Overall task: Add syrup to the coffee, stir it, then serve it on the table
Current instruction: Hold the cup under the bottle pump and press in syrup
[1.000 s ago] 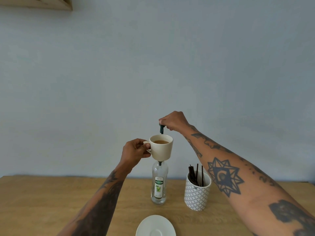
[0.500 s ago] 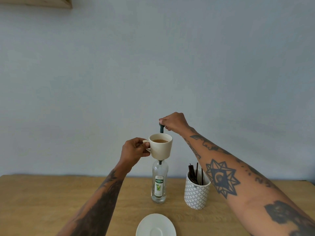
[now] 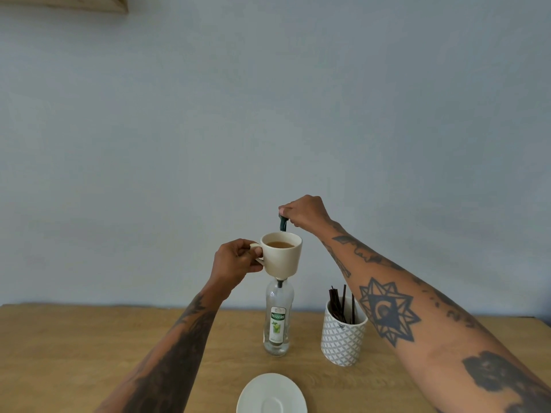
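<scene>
My left hand (image 3: 235, 262) grips the handle of a cream cup (image 3: 283, 259) and holds it in the air, level, with light brown coffee (image 3: 279, 244) inside. The cup hangs in front of the neck of a clear syrup bottle (image 3: 278, 323) that stands on the wooden table (image 3: 74, 353). Just behind the cup's far rim, the bottle's dark green pump spout (image 3: 283, 223) points down. My right hand (image 3: 304, 214) is closed over the pump head. The cup hides the bottle's neck.
A white saucer (image 3: 271, 394) lies at the near edge, in front of the bottle. Right of the bottle stands a white patterned holder (image 3: 343, 338) with several dark stir sticks (image 3: 340, 304). A plain wall rises behind the table.
</scene>
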